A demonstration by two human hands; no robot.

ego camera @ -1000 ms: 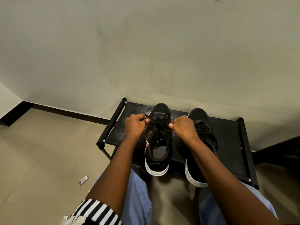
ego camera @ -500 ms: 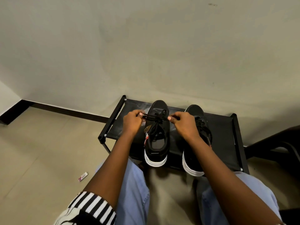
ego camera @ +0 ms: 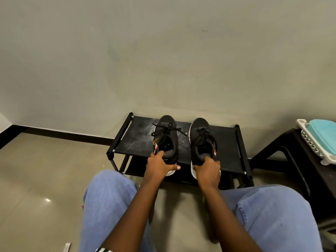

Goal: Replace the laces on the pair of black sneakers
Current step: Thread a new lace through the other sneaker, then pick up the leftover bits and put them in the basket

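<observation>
We see both black sneakers standing side by side on the top shelf of a low black rack (ego camera: 138, 142), toes toward the wall, heels at the rack's near edge. The left sneaker (ego camera: 166, 137) sits near the middle of the shelf with its black lace (ego camera: 166, 130) tied in a loose bow, one end trailing right across the shelf. The right sneaker (ego camera: 201, 140) stands just beside it, laced as well (its knot is too dark to read). The left hand (ego camera: 160, 165) grips the left sneaker's heel, fingers curled into the collar, thumb across the back. The right hand (ego camera: 208, 169) holds the right sneaker's heel the same way. Blue-jeaned knees (ego camera: 272, 215) frame the forearms.
</observation>
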